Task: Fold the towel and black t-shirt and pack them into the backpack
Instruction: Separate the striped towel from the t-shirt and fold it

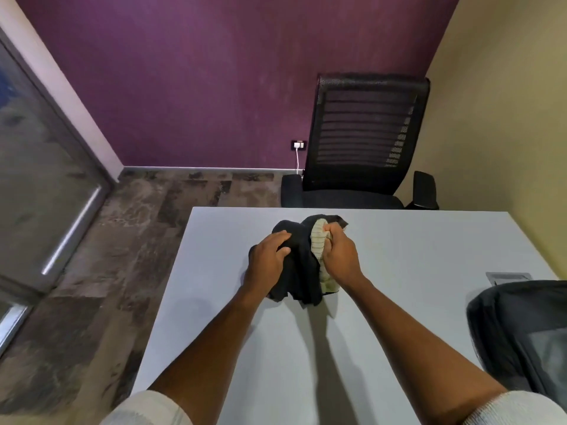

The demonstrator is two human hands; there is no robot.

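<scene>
A crumpled black t-shirt (302, 265) lies bunched with a cream striped towel (318, 240) on the white table (276, 348). My left hand (270, 259) grips the left side of the black t-shirt. My right hand (339, 251) is closed on the towel's upper edge, lifting it out of the bundle. A dark grey backpack (521, 332) sits at the table's right edge, partly cut off by the frame; whether it is open I cannot tell.
A black mesh office chair (365, 142) stands behind the table's far edge. A grey cable hatch (507, 277) is set into the table near the backpack. A glass door (46, 179) is at the left, and a wall socket (298, 145) with a white cable is on the purple wall.
</scene>
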